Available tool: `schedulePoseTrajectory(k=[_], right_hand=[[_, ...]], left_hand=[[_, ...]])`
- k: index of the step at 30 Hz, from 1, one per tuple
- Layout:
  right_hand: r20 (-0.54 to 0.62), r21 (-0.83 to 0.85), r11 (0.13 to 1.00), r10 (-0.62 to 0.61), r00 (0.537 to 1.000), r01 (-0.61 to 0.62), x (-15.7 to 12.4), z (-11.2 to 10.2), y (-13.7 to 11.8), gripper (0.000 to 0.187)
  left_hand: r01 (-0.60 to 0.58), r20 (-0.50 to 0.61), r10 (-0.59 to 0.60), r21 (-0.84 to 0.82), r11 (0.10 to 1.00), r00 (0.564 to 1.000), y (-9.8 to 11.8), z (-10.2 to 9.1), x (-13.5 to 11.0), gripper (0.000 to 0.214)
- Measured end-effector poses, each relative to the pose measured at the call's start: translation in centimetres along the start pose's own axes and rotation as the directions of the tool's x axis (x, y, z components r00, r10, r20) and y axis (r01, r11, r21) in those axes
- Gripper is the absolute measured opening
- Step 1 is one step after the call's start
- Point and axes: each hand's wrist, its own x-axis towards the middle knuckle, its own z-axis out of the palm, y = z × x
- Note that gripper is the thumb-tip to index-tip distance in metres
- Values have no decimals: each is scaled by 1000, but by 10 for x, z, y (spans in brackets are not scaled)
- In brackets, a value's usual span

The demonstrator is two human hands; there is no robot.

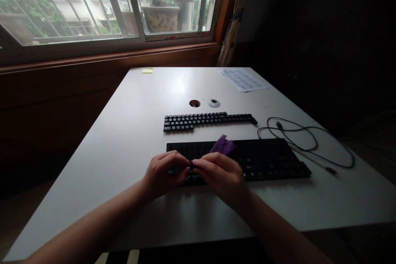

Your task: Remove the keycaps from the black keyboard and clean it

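A black keyboard base [266,159] lies on the white table [130,148] near its front edge. Both hands meet over its left part. My left hand [163,173] is curled, its fingertips pinching a small dark keycap. My right hand [221,175] is closed round a purple cloth [223,145] that sticks up behind its fingers, and its fingertips touch the same small piece. Beyond the keyboard lie rows of loose black keycaps [204,120] set out in the keyboard's layout.
A black cable [305,140] loops on the table to the right of the keyboard. A round cable hole [194,103] and its white cap [213,102] sit farther back. A printed sheet [243,79] and a yellow sticky note [147,71] lie near the window side.
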Motion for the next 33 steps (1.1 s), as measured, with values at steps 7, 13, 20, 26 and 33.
schedulePoseTrajectory(k=[7,13,20,26,33], right_hand=[[-30,-51,998,-41,999,39,-1,-1,-3,28],[-41,-100,991,-92,995,88,2,-3,-6,21],[-59,-90,992,-99,993,94,4,-7,-6,24],[-134,-3,1000,15,991,-16,1,-5,-3,35],[-55,40,999,17,998,-15,0,-1,-4,27]], left_hand=[[-1,-17,1,-4,1000,1000,4,1,0,10],[-22,-31,23,13,1000,999,6,0,1,11],[-10,-57,10,15,1000,998,5,-3,4,10],[-36,-42,36,4,999,998,3,-2,3,10],[-51,-18,52,6,999,999,3,-1,2,11]])
